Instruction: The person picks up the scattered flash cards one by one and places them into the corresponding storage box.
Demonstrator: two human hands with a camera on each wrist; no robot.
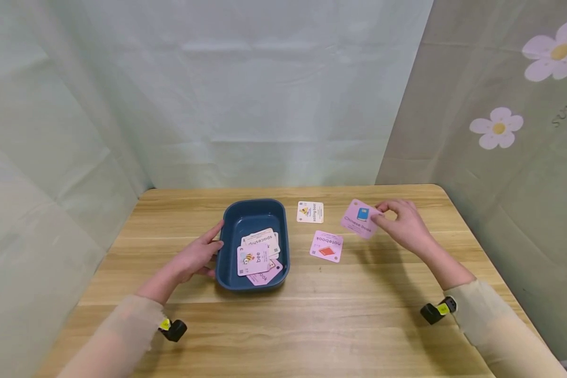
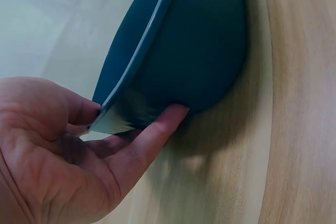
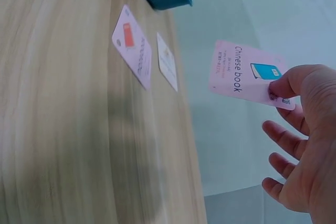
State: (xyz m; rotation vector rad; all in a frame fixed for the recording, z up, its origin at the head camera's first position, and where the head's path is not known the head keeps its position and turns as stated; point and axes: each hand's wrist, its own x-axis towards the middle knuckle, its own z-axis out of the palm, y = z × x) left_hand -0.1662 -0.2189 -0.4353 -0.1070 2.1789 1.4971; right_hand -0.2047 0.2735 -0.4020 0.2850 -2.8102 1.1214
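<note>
A dark blue rectangular bin [image 1: 286, 247] stands left of centre on the wooden table. My left hand [image 1: 200, 256] holds its left side, with the thumb and a finger at the rim; in the left wrist view another finger [image 2: 170, 119] touches the outer wall. Between thumb and fingertips, my right hand [image 1: 403, 226] pinches a pink "Chinese book" card [image 1: 352, 220], raised above the table; its other fingers hang apart from the card in the right wrist view. A pink "notebook" card [image 1: 326, 245] and a white "sailing boat" card [image 1: 311, 212] lie between the bin and this hand.
Inside the bin lie several overlapping cards, with a "bee" card [image 1: 252, 259] on top and a "spaceship" card [image 1: 266, 242] partly covered. Pale curtains [image 1: 245, 105] hang behind and beside the wooden table [image 1: 321, 325]. Both wrists wear small black cameras.
</note>
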